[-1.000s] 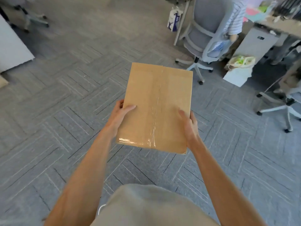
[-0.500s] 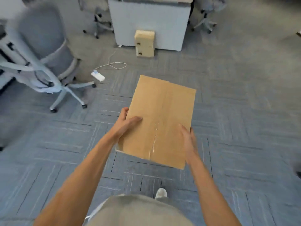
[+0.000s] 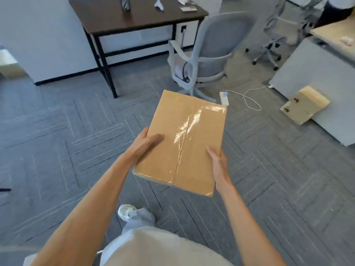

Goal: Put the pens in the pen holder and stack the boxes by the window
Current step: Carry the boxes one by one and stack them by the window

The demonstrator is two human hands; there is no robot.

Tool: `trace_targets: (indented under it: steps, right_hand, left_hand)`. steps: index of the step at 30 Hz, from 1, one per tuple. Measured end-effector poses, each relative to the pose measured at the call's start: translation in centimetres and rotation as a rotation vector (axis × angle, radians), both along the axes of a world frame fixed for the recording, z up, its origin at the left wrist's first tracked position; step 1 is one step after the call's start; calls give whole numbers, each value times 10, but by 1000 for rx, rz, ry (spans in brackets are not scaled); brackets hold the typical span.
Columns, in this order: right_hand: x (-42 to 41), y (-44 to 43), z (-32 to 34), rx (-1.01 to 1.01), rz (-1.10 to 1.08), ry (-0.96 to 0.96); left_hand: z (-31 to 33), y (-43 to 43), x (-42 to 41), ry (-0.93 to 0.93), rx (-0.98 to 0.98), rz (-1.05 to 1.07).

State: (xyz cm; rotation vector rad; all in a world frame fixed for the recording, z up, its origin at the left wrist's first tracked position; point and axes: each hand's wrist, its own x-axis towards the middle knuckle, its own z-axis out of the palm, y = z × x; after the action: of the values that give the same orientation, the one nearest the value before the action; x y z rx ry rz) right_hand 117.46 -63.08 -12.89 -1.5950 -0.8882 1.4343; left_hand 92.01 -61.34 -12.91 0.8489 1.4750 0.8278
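1. Cardboard box point(image 3: 184, 143), taped shut, is held in the air above the carpet, on the near side of the dark desk point(image 3: 134, 18).
2. Left hand point(image 3: 146, 144) grips its left edge with the thumb laid on top. Right hand point(image 3: 219, 162) clasps the right edge likewise.
3. Second box point(image 3: 305, 104) rests tilted on the floor, well to the right of the desk, not yet stacked.
4. Pen holder point(image 3: 124, 2) stands at the desk's far edge; I cannot tell whether pens are in it.
5. No window shows, so the stacking looks still to be done.
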Motion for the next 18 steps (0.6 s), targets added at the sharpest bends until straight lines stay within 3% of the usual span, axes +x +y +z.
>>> trace_targets:
  steps: [8,18]
  right_hand:
    - [-203,103,-13,-17,280,-25]
    - [-427,174,-25,-73,632,-2]
  left_hand:
    - [-10,18,-188,-124,-9,343]
    - [-11,3,-358,-56,-25,783]
